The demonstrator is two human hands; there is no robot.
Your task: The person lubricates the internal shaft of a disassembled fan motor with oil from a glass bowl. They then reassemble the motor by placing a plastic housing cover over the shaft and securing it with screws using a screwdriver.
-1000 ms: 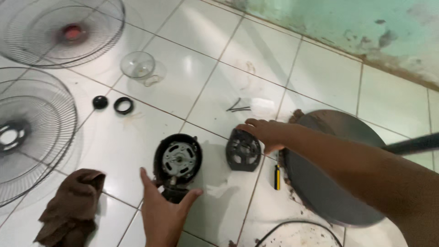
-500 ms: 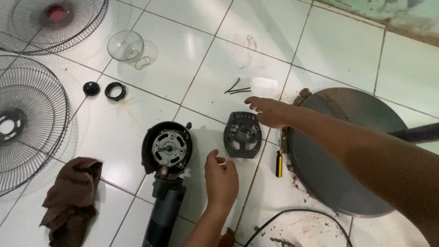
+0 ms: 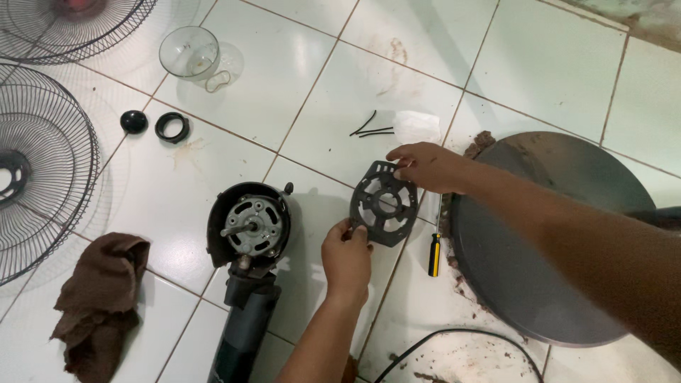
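Far left: two wire fan guards (image 3: 35,177) flat on the white tile floor (image 3: 340,92), w/ a brown rag (image 3: 99,301) crumpled below them. Next over, a clear plastic cup (image 3: 189,51) up top; under it a small black cap (image 3: 133,121) & a black ring nut (image 3: 172,127) side by side, just apart. Centre-left: fan motor head (image 3: 250,227) lying on the tile, shaft facing up at me, dark neck running down to the bottom edge. My left hand (image 3: 346,257) pinches the lower-left edge of the black motor cover plate (image 3: 384,203); plate's held up off the floor, btwn motor & base. Above it, three black screws (image 3: 371,130) near a bit of white plastic (image 3: 417,126). My right hand (image 3: 428,166) is closed on the plate's top-right edge. Below, a yellow-handled screwdriver (image 3: 434,254) lies beside the round grey fan base (image 3: 560,234). Black cable (image 3: 454,339) curls along the bottom.
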